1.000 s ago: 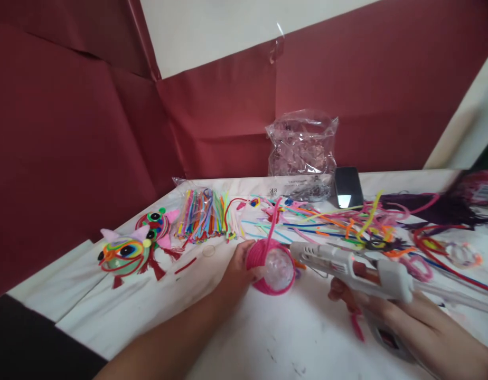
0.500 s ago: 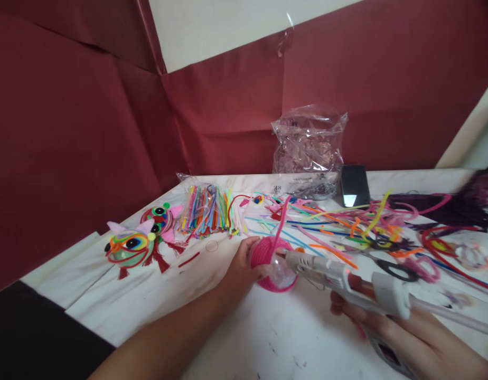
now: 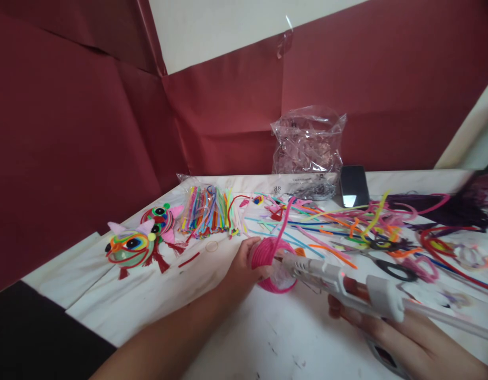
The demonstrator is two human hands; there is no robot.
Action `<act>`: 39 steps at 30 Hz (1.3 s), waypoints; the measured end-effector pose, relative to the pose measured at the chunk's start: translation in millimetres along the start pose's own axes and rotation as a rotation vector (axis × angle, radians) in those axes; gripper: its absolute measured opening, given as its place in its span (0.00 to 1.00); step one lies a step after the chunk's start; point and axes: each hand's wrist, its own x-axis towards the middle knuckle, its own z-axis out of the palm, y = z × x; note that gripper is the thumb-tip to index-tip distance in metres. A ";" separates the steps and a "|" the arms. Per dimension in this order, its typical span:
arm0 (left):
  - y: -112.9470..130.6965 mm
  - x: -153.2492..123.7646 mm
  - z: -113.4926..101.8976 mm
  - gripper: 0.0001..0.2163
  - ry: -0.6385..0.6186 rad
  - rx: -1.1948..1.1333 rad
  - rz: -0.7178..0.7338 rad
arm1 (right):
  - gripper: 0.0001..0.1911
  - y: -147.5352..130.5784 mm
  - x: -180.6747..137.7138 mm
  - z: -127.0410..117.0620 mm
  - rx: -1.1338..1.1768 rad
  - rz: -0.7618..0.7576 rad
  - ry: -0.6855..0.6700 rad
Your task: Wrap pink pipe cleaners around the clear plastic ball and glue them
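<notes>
The left hand cups the left side of the pink-wrapped ball, thumb and fingers closed on it, low over the white table near its middle. To the right, the glue gun slants from near right toward far left, and its nozzle touches the ball's right face. The right hand is wrapped shut around the gun's grip, well right of the ball.

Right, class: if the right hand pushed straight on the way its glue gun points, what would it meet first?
The pink-wrapped clear ball held by the left hand; the glue gun nozzle seems almost touching it, though depth is unclear.
</notes>
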 end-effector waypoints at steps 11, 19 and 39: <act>4.6 -1.0 1.9 0.30 0.028 0.033 0.002 | 0.33 7.7 -3.6 3.2 -0.069 -0.086 0.052; 4.2 -0.9 2.6 0.29 0.025 0.018 0.001 | 0.30 -0.1 -3.8 -4.5 -0.133 -0.142 0.000; 6.0 0.4 -1.9 0.31 -0.036 -0.090 -0.030 | 0.27 -21.2 16.2 -26.6 0.089 -0.057 -0.080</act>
